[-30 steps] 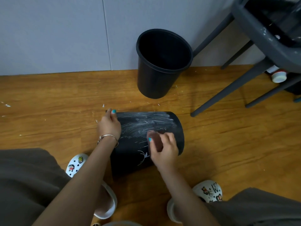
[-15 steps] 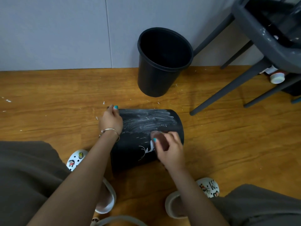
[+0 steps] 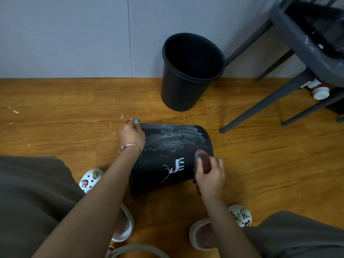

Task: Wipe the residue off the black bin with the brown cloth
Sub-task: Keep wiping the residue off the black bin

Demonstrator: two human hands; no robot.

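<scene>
**Nearest the camera: bin braced on its side, cloth at the right edge**

Closest to us, our clogs [image 3: 90, 180] bracket the work, one on each side. Between them the black bin [image 3: 167, 161] lies on its side on the wood floor [image 3: 55, 127], presumably so its wall faces up for wiping. Our right hand [image 3: 209, 174] clutches the brown cloth [image 3: 203, 161], bunched under thumb and fingers, pressed on the bin's right flank near the deer print [image 3: 176, 167]. Our left hand [image 3: 132, 135] curls over the bin's far left edge, likely to stop it rolling. White residue [image 3: 176, 136] streaks the upper wall beyond the cloth; we judge much wiping remains. Farther off, a second bin [image 3: 186, 90] stands upright by the wall [image 3: 74, 34], chair legs [image 3: 260, 108] to its right.
</scene>
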